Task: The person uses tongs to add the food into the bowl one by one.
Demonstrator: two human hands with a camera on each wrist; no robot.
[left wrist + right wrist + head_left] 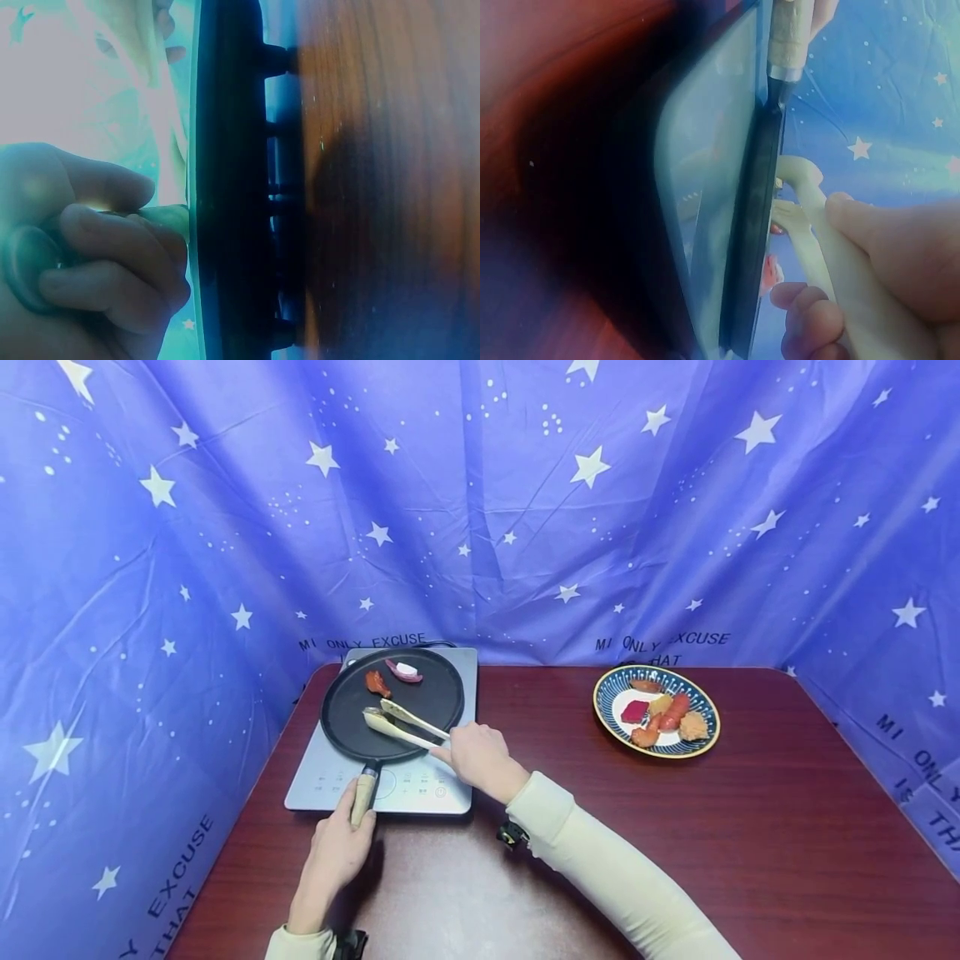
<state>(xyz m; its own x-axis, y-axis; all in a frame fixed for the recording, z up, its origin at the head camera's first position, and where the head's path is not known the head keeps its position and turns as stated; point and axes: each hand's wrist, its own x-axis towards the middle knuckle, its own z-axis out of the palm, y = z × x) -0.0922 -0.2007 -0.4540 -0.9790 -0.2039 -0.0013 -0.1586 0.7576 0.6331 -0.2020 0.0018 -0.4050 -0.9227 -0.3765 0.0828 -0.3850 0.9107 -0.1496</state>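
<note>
In the head view my left hand [341,843] grips the wooden handle [363,797] of a round black frying pan [348,727]; the left wrist view shows its fingers [112,247] curled round that handle. My right hand [480,758] holds cream-coloured tongs [386,727], their tips low over the pan's middle. A small dark bit shows at the tips, but I cannot tell what it is. Toward the pan's back lie a reddish-brown drumstick-like piece [377,683] and a purple-and-white onion-like slice [405,672]. In the right wrist view thumb and fingers hold the tongs [855,285] from both sides.
Under the pan is a silver induction cooker [307,781] with touch markings. To the right, a blue-patterned plate [607,731] with a yellow rim bears several food pieces, including a red sausage [675,712]. Both stand on a dark red wooden table [585,827]. Blue star-printed curtains [480,560] enclose the back and sides.
</note>
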